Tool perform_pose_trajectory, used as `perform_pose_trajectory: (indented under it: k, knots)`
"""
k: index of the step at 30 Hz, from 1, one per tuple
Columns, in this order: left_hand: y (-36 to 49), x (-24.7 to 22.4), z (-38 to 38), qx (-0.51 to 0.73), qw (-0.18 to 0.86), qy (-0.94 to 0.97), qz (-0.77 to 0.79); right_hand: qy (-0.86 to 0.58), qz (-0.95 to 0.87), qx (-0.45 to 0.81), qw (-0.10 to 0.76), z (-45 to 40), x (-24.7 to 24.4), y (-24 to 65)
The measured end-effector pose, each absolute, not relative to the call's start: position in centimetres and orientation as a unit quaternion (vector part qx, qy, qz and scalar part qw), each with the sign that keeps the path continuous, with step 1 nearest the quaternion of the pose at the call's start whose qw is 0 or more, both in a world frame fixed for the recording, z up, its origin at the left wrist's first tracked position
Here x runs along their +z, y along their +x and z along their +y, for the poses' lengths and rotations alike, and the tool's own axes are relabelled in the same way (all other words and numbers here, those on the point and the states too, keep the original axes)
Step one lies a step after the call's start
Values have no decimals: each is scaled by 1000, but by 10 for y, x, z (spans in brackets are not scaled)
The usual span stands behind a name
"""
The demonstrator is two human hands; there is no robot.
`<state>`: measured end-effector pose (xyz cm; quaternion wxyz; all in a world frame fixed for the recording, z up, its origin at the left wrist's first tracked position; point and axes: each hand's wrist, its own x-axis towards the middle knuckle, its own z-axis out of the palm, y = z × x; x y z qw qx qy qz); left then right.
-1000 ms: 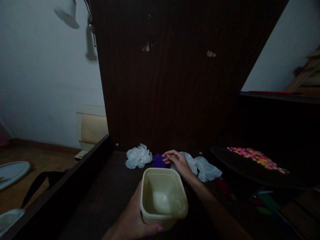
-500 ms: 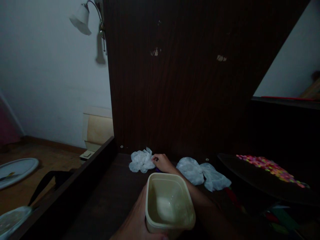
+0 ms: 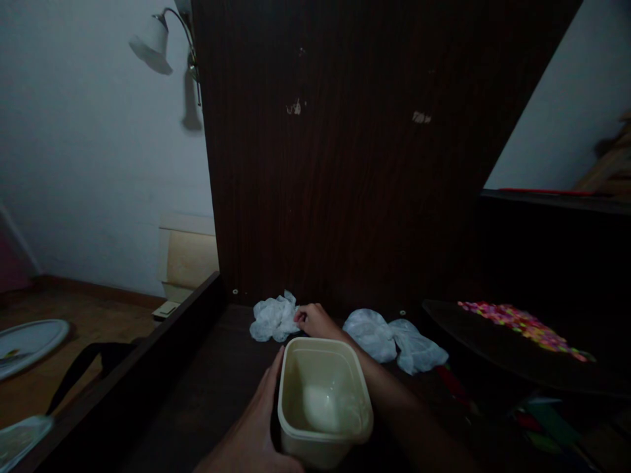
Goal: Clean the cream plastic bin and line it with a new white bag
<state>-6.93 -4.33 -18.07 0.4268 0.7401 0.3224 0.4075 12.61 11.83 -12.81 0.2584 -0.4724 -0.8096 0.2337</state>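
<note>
A cream plastic container (image 3: 323,433) with rounded corners stands close to me, its open top facing up and nothing seen inside. My left hand (image 3: 261,420) is closed around its left and near sides. Beyond the container, my right hand (image 3: 313,320) reaches to the crumpled white plastic bag (image 3: 272,318) at the back of the dark surface. Its fingers are curled in a pinch at the bag's right edge; what they hold is hidden. To the right of that hand lies a second white plastic bag (image 3: 369,335), pinched in at its middle.
A dark side board (image 3: 162,335) rises on the left, and a tall dark wooden panel (image 3: 335,197) stands behind. At right, a dark curved piece (image 3: 473,338) bears many small colourful pieces (image 3: 527,325). A wall lamp (image 3: 152,46) hangs at upper left.
The whole view has shifted slightly, so most things sit a little further left. My left hand still holds the container, and my right hand stays curled beside the left bag.
</note>
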Motion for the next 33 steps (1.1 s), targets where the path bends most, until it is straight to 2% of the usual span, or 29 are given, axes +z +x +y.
perform_pose_trajectory:
  k: [5, 8, 13, 17, 22, 28, 33]
  knots:
    - [-115, -157, -41, 342, 435, 764, 332, -455, -788, 219, 351, 123, -91, 133]
    - [-134, -140, -32, 327, 447, 734, 393, -437, -769, 217, 412, 122, -65, 138]
    - [-126, -109, -5, 408, 323, 702, 486, -397, -740, 232, 491, 119, -26, 142]
    - [-103, -79, 15, 461, 265, 705, 468, -362, -721, 234, 543, 113, 2, 143]
    - [-71, -51, 31, 486, 263, 737, 389, -336, -692, 224, 598, 99, 26, 141]
    - [-46, -30, 45, 515, 156, 774, 334, -346, -650, 197, 647, 88, 39, 147]
    - [-45, -18, 54, 571, 144, 730, 346, -383, -616, 178, 665, 89, 41, 169]
